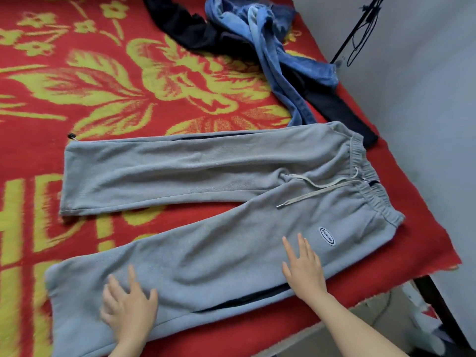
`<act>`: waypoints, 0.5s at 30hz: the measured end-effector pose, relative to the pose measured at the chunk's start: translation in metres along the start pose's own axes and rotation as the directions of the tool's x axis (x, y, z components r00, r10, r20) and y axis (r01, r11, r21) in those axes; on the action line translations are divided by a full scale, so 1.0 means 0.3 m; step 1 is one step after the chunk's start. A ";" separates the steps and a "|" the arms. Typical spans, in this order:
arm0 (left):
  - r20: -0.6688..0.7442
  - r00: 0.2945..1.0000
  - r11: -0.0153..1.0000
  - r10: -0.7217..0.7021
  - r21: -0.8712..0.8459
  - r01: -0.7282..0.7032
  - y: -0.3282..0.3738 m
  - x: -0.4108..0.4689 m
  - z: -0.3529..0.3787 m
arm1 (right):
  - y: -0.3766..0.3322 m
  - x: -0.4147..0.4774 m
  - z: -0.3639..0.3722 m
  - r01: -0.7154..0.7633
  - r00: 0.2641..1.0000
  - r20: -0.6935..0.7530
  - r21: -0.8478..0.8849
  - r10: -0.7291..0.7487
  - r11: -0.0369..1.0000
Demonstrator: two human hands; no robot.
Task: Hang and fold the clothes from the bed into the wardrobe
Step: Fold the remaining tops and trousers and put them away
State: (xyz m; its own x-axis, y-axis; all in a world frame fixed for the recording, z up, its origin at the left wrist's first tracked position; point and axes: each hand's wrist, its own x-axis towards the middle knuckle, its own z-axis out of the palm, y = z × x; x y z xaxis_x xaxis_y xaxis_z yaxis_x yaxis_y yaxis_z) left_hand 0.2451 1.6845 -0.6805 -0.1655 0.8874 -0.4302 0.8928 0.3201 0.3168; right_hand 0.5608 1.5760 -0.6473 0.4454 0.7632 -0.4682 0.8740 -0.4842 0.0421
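Red floral bed with grey sweatpants, blue jeans, dark garment

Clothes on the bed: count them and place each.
3: grey sweatpants spread flat nearest; blue garment heaped farther back; dark garment beneath it. Others may be hidden underneath.

I saw both hands, left and right, flat on grey sweatpants spread across the red bedspread.

Matt grey fleece sweatpants, coarse woven red bedspread, faded blue denim jeans
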 end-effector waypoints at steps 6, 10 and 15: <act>-0.011 0.974 0.967 0.226 0.128 -0.223 0.304 -0.021 0.085 | 0.209 0.186 -0.141 -0.022 0.988 -0.151 -0.026 0.018 0.999; -0.045 0.943 0.935 0.330 0.154 -0.320 0.619 0.029 0.179 | 0.399 0.420 -0.299 -0.008 0.969 -0.246 0.060 0.023 0.998; 0.020 0.861 0.833 0.509 0.241 -0.498 1.001 0.074 0.345 | 0.622 0.723 -0.471 0.023 0.947 -0.321 0.003 -0.021 1.000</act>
State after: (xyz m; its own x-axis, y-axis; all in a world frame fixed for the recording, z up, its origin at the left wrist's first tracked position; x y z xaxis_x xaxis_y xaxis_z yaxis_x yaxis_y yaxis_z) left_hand 0.5529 1.7660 -0.6824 0.3201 0.9201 -0.2257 0.9271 -0.2552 0.2745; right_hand 0.8481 1.7115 -0.6163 0.4660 0.8700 -0.1609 0.8833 -0.4679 0.0285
